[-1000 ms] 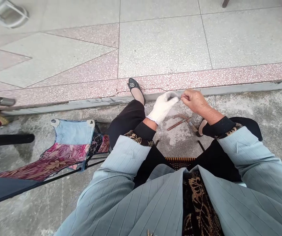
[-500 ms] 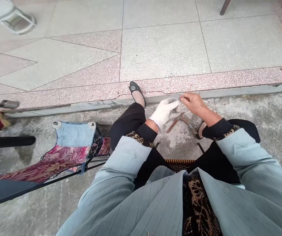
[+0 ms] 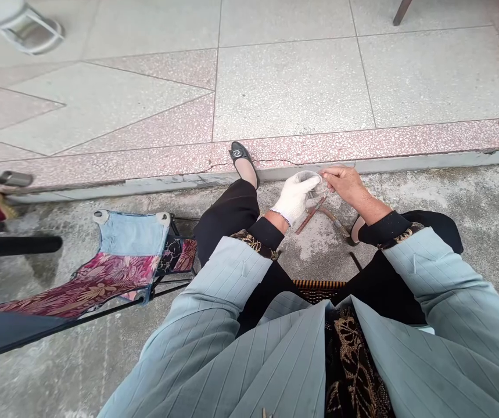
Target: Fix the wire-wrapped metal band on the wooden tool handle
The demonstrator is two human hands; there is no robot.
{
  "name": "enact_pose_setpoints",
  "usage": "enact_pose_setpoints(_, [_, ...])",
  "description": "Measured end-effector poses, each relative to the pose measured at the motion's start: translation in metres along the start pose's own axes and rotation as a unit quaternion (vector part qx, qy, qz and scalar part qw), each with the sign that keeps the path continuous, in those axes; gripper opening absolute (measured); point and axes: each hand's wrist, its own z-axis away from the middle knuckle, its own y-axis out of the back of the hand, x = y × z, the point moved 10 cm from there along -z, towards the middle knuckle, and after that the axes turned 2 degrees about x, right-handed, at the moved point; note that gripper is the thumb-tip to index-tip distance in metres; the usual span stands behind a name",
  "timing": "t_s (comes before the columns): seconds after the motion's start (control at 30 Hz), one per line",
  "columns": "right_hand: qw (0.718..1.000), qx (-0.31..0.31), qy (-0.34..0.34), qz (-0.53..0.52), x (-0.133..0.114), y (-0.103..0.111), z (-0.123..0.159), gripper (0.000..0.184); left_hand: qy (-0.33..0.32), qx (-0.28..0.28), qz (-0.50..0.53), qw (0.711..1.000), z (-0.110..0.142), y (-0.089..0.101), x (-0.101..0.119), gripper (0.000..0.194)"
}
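Observation:
My left hand (image 3: 295, 194) wears a white knitted glove, its thumb and fingers closed in a pinch. Bare, my right hand (image 3: 345, 184) pinches close beside the gloved fingertips. Whatever is between the fingers is too small to make out. On the concrete below the hands lie a rusty brown bar (image 3: 309, 217) and a curved tool with a brownish shaft (image 3: 336, 223); the bar crosses the tool's upper end. The glove hides part of the ground behind these pieces.
A folding chair (image 3: 114, 278) with flowered cloth stands at my left. A tiled step (image 3: 293, 96) runs in front, my shoe (image 3: 239, 152) on its edge. A metal cylinder (image 3: 15, 179) lies on the step at left, and a white stool (image 3: 31, 32) stands farther back.
Both hands stay close together with only slight finger movement. The right fingers have shifted a little against the gloved fingertips. The view has moved slightly; the bar and curved tool lie as before.

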Motion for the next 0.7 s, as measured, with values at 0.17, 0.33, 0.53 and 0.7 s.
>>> enact_pose_setpoints(0.17, [0.998,0.004,0.055,0.015,-0.004,0.000,0.000,0.021,0.054,-0.009,0.080,0.995,-0.002,-0.004,-0.024,0.047])
enact_pose_setpoints(0.33, [0.999,-0.018,0.033,-0.031,-0.003,-0.004,0.000,0.018,0.031,-0.027,0.098,0.994,-0.007,-0.007,-0.025,0.045])
enact_pose_setpoints(0.53, [0.991,-0.068,-0.039,-0.112,0.005,-0.011,0.004,0.011,0.007,-0.087,0.020,0.996,0.001,-0.019,-0.015,0.041])
enact_pose_setpoints(0.7, [0.972,-0.079,-0.136,-0.173,0.021,-0.010,0.013,0.023,-0.082,-0.058,-0.340,0.935,0.004,-0.004,0.015,0.013])
